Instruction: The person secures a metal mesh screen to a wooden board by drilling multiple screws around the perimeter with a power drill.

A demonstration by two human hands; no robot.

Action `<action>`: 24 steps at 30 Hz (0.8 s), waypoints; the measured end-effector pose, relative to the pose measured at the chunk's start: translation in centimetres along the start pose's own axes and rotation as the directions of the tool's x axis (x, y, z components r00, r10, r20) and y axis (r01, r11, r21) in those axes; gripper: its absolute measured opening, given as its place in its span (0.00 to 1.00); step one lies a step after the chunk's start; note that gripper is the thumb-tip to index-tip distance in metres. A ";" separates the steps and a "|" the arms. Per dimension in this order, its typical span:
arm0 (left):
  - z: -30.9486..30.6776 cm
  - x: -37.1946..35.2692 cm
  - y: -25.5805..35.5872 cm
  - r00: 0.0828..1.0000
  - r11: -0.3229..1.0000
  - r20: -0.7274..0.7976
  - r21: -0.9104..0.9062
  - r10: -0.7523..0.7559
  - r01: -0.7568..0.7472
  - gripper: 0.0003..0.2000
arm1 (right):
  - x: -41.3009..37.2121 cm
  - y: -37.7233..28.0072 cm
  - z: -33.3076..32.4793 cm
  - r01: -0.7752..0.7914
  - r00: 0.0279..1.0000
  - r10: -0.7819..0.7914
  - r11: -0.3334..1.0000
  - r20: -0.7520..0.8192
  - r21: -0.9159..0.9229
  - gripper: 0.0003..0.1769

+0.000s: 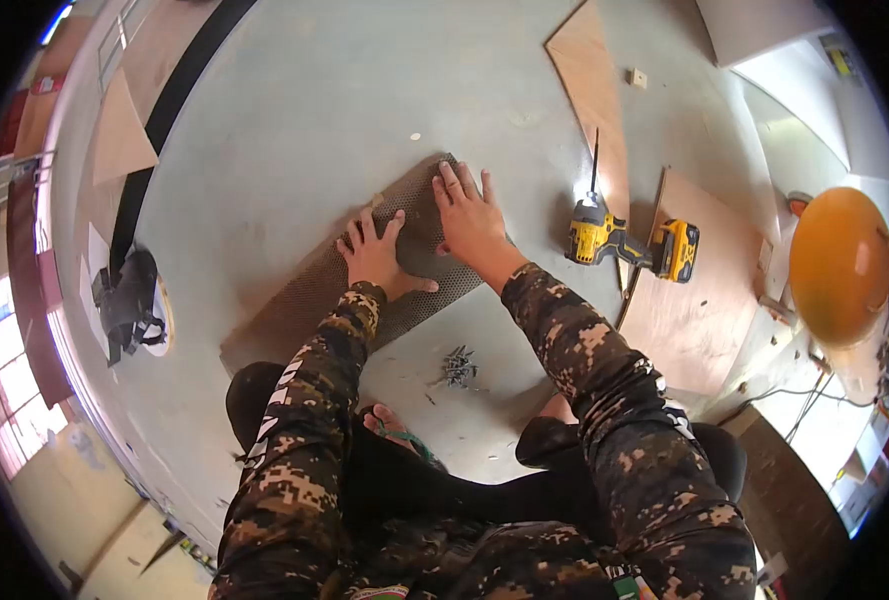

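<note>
Mesh point(309, 285): on floor point(284, 110), slantwise, under both hands. Left hand point(376, 262), right hand point(474, 228): fingers spread. Risks: fingertips scraped by rough edge; nearby screws point(458, 367) scattered by mesh slipping.

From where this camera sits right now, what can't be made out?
All head view:
- Brown perforated sheet: underside hidden by the sheet itself.
- Sheet beneath left hand and right hand: covered by them.
- Small grey metal fasteners: heaped, too small to count.
- Yellow-and-black power driver: lettering too small.
- White panel, top right: cut off by top edge.
</note>
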State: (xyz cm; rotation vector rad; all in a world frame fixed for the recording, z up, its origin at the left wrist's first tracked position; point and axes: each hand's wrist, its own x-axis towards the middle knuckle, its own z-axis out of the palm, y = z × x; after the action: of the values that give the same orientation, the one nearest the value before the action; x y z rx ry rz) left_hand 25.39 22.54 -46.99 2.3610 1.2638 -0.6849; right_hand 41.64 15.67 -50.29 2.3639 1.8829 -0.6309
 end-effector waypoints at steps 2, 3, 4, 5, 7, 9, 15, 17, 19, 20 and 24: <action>0.3 0.1 -0.2 1.000 1.000 -0.006 0.001 0.000 0.000 0.68 | 0.9 0.4 -0.1 0.041 0.995 -0.043 0.999 0.095 0.024 0.65; 0.4 0.0 -0.4 1.000 1.000 -0.006 0.016 0.018 -0.018 0.68 | 1.0 0.4 0.0 0.058 0.993 -0.060 0.998 0.101 0.021 0.65; 0.6 0.1 -0.5 1.000 1.000 -0.007 0.008 0.005 -0.005 0.68 | 1.0 0.7 0.0 0.093 0.988 -0.092 0.996 0.121 -0.002 0.66; 0.7 0.2 -0.6 1.000 1.000 -0.018 0.013 0.017 -0.017 0.68 | 1.0 0.8 -0.1 0.126 0.983 -0.121 0.992 0.141 -0.025 0.67; 1.0 0.1 -0.9 0.999 0.999 -0.025 0.018 0.029 -0.029 0.68 | 0.8 0.9 -0.2 0.158 0.978 -0.155 0.987 0.140 -0.009 0.67; 1.0 0.2 -0.8 0.999 0.999 -0.020 0.035 0.030 -0.029 0.68 | 1.0 1.3 -0.4 0.189 0.973 -0.187 0.982 0.135 0.000 0.67; 1.1 0.4 -0.6 1.000 0.999 0.002 0.048 0.005 -0.005 0.68 | 0.8 1.2 0.1 0.225 0.966 -0.215 0.973 0.140 -0.055 0.63; 1.2 0.4 -0.6 1.000 0.999 -0.012 0.046 0.009 -0.009 0.68 | 1.0 1.3 0.2 0.231 0.967 -0.222 0.970 0.121 -0.068 0.62; 1.4 0.3 -0.6 1.000 0.999 -0.019 0.050 0.015 -0.014 0.68 | 1.0 1.3 0.3 0.238 0.967 -0.228 0.968 0.113 -0.080 0.62; 1.2 0.3 -0.6 1.000 0.999 -0.006 0.049 0.018 -0.017 0.65 | 1.0 1.3 0.4 0.244 0.967 -0.235 0.966 0.103 -0.090 0.62; 1.2 0.8 0.2 0.996 0.999 -0.076 0.011 -0.036 0.036 0.50 | 1.2 1.5 0.0 0.273 0.957 -0.262 0.959 0.122 -0.080 0.62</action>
State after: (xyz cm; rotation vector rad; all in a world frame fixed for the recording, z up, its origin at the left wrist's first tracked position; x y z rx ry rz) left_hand 25.69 22.30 -48.40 2.4004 1.3404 -0.6218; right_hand 43.28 16.39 -51.06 1.9898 2.1500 -0.6582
